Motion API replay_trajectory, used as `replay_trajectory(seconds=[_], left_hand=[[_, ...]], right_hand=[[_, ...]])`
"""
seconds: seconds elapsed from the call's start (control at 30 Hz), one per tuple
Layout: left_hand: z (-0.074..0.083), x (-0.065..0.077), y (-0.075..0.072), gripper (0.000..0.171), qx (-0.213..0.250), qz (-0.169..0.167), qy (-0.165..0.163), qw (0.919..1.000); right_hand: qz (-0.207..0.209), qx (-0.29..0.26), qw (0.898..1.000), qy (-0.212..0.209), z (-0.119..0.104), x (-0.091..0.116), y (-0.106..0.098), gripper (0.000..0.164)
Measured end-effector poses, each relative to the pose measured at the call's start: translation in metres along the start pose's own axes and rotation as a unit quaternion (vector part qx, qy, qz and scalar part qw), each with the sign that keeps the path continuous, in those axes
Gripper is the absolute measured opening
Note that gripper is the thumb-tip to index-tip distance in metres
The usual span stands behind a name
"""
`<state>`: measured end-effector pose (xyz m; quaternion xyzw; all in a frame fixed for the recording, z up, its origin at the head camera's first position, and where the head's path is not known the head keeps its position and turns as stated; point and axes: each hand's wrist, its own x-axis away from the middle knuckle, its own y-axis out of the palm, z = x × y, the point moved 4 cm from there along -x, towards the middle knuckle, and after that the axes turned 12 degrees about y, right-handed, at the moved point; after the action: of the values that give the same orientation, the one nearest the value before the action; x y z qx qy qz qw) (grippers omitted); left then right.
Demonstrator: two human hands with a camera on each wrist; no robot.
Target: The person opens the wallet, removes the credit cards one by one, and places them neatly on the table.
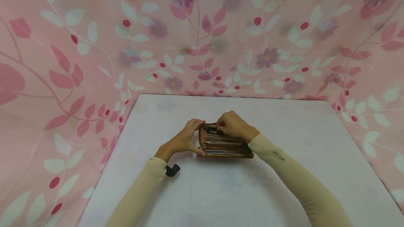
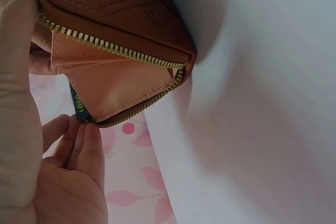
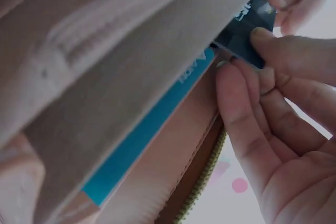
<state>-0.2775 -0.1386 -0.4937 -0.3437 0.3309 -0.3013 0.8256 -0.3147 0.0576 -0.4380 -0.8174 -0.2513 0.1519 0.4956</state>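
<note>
A brown zip-around wallet (image 1: 225,156) lies opened on the table, its pleated compartments spread. My left hand (image 1: 186,137) grips its left end, thumb at the near edge and fingers at the far edge. My right hand (image 1: 235,125) reaches over the far side and pinches a black card (image 3: 242,38) between thumb and fingers; it bears the letters "Vip" in the head view. The card's lower part is hidden in the pocket. Beside it a blue card (image 3: 152,129) sticks up from the wallet. In the left wrist view the gold zipper (image 2: 115,48) gapes around tan inner panels.
The wallet rests on a white-covered table (image 1: 195,199). A pink curtain with leaf patterns (image 1: 202,45) hangs behind and at both sides. A black strap end (image 1: 173,170) juts from the left sleeve's cuff. More cards or papers (image 1: 221,152) stand in the wallet's near compartment.
</note>
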Motion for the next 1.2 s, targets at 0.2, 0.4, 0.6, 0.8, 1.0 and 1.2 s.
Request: replay_trajectory(seconds=[0.2, 0.4, 0.6, 0.8, 1.0, 1.2], left_hand=[[0.000, -0.001, 0.002, 0.125, 0.000, -0.003, 0.001, 1.0000], [0.001, -0.002, 0.002, 0.124, 0.010, 0.006, 0.005, 0.9999], [0.000, -0.005, 0.003, 0.125, 0.018, 0.009, 0.003, 0.9998], [0.000, -0.007, 0.005, 0.130, 0.030, 0.004, -0.009, 0.9995], [-0.003, -0.004, 0.004, 0.130, 0.004, -0.002, -0.019, 0.9998], [-0.006, 0.000, 0.004, 0.128, 0.011, -0.006, -0.030, 0.9995]], right_hand=[[0.005, -0.007, 1.000, 0.025, 0.001, -0.003, -0.004, 0.008], [0.008, 0.001, 1.000, 0.009, -0.010, -0.013, -0.002, 0.003], [-0.007, 0.009, 1.000, 0.012, -0.010, -0.016, -0.006, 0.010], [0.023, -0.067, 0.996, 0.056, -0.001, -0.009, -0.040, 0.011], [0.090, -0.115, 0.983, 0.114, 0.023, 0.005, -0.065, 0.007], [0.137, -0.248, 0.937, 0.205, 0.074, 0.025, -0.066, 0.022]])
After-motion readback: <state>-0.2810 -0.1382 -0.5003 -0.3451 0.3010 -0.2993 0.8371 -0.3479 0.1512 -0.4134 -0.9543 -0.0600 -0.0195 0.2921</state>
